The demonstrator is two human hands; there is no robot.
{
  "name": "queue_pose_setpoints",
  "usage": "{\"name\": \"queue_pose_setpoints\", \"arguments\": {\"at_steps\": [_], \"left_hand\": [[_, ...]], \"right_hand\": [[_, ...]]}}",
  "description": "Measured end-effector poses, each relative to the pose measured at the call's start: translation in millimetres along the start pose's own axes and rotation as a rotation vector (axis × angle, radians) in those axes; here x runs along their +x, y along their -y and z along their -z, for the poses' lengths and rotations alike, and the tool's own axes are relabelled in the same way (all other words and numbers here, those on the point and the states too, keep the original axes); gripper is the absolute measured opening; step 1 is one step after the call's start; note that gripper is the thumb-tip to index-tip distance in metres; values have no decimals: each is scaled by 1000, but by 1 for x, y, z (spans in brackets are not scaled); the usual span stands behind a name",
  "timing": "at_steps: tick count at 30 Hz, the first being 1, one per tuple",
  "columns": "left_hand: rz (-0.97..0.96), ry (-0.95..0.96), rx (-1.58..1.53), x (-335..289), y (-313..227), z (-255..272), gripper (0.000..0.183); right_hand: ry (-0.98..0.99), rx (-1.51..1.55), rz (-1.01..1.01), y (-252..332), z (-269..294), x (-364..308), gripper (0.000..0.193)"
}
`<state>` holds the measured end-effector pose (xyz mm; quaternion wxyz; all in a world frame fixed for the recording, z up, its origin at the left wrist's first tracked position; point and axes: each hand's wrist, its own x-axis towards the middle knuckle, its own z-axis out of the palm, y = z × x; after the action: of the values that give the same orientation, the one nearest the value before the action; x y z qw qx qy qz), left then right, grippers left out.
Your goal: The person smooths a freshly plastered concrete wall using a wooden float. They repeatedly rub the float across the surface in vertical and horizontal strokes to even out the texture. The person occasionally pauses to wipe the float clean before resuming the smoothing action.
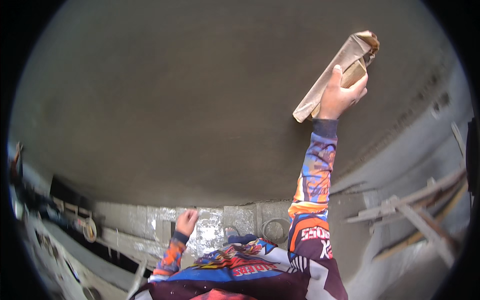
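Note:
My right hand [342,95], arm stretched up and to the right, grips a plastering float [325,82] by its wooden handle. The float's long, narrow body is pale and looks wrapped in a creased covering, torn and brown at its far end. It slants across the grey, freshly smoothed plaster wall [180,100] and seems to lie against it. Down by my body, my left hand [187,221] is curled closed, away from the wall, and nothing shows sticking out of it.
Wooden planks [425,210] form a frame at the lower right. Below the wall runs a wet, splattered walkway [210,225] with a coiled ring [275,229] on it. Another person [30,192] is at the far left. Rough, paler wall [400,155] borders the plaster.

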<state>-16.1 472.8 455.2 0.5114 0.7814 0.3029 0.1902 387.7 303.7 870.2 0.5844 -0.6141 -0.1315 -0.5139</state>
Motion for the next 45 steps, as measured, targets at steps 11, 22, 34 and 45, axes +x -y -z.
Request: {"name": "queue_pose_setpoints", "arguments": {"at_steps": [11,22,34,45], "left_hand": [[-772,-499,-65,124,-307,-44,58],[-818,-718,51,173,-323,-71,54],[-758,-995,-23,188,-347,-112,64],[-1032,-689,320,188,-379,-84,76]], "right_hand": [[408,240,-112,64,-23,-169,72],[586,284,-151,61,-2,-165,69],[715,395,-169,49,12,-159,68],[719,499,-557,-3,99,-166,59]]}}
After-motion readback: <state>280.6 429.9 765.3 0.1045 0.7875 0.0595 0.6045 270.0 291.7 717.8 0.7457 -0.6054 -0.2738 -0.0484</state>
